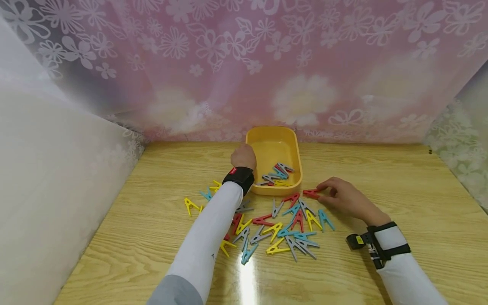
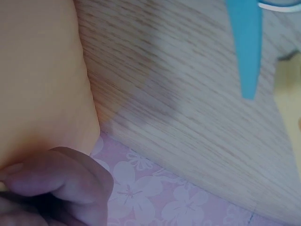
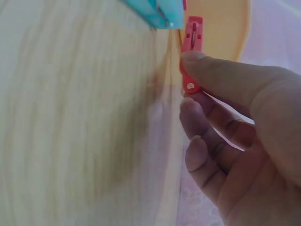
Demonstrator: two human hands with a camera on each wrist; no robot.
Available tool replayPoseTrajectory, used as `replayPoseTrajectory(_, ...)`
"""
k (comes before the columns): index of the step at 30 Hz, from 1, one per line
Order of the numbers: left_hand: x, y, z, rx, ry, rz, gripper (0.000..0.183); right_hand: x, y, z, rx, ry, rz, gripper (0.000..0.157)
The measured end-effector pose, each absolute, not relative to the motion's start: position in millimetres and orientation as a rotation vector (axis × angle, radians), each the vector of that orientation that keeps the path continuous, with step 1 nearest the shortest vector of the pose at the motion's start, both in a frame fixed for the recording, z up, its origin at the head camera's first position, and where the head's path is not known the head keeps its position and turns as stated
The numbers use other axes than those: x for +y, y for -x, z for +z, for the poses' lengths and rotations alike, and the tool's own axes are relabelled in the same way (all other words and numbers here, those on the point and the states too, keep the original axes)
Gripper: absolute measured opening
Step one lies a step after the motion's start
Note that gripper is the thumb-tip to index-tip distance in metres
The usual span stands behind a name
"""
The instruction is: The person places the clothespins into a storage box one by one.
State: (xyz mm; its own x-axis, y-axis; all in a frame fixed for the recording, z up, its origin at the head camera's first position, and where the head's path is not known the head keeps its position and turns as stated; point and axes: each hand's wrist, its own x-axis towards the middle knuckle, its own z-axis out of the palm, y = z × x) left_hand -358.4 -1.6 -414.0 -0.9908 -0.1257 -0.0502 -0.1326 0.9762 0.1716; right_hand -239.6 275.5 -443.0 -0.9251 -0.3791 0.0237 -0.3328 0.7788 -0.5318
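Observation:
At the left rim of the yellow plastic bin (image 1: 274,191), my left hand (image 1: 244,156) grips the edge with curled fingers. The left wrist view has this hand (image 2: 61,183) against the bin's wall (image 2: 42,70); part of the hold is out of frame. Between right thumb and index finger I pinch a red clothespin (image 3: 192,56), just right of the bin's near corner. My other right-hand fingers (image 3: 197,153) are loosely bent. Several grey, blue, red and yellow clothespins (image 1: 281,169) lie in the bin's near end.
Loose clothespins (image 1: 276,231) in four colours are scattered on the wooden table (image 1: 126,220) in front of the bin, some partly behind my left forearm. A pink floral cloth (image 1: 228,84) hangs behind the bin. A pale wall (image 1: 57,169) stands at the left.

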Motion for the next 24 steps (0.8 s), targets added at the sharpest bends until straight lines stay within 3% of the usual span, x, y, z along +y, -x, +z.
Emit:
replayPoseTrajectory(14,-3,359,-414,3.118,0.223,0.303,0.027,274,249,-419,3.069,0.499,-1.032,0.036)
replayPoseTrajectory(24,-2,358,-414,3.112,0.234,0.237,0.026,232,274,-395,3.101,0.584,-1.095,0.038)
